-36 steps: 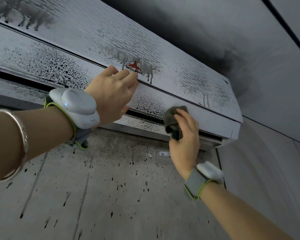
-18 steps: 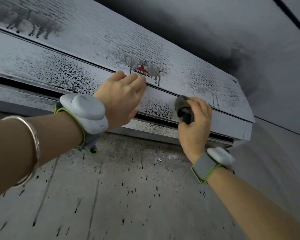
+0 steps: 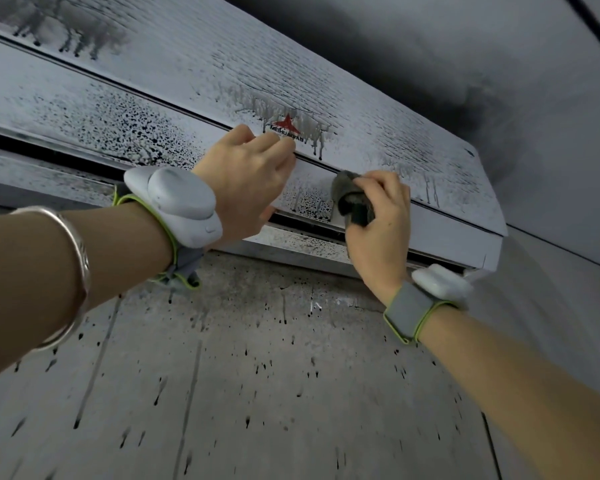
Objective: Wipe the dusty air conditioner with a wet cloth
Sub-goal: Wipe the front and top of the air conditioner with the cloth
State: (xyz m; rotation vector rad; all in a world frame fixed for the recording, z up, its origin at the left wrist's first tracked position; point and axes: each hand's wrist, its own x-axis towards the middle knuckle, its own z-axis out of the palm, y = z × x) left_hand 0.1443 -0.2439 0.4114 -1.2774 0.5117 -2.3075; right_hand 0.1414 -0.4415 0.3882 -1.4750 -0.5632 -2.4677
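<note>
Against the air conditioner [image 3: 378,109], right hand [image 3: 383,216] pinches cloth [image 3: 352,199]; left hand [image 3: 246,181] rests flat.

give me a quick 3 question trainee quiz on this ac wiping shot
1. True or false: the right hand grips the cloth.
2. The left hand rests on: A) the wall B) the air conditioner C) the cloth?
3. What colour is the star logo?

Key: 1 true; 2 B; 3 red.
</note>
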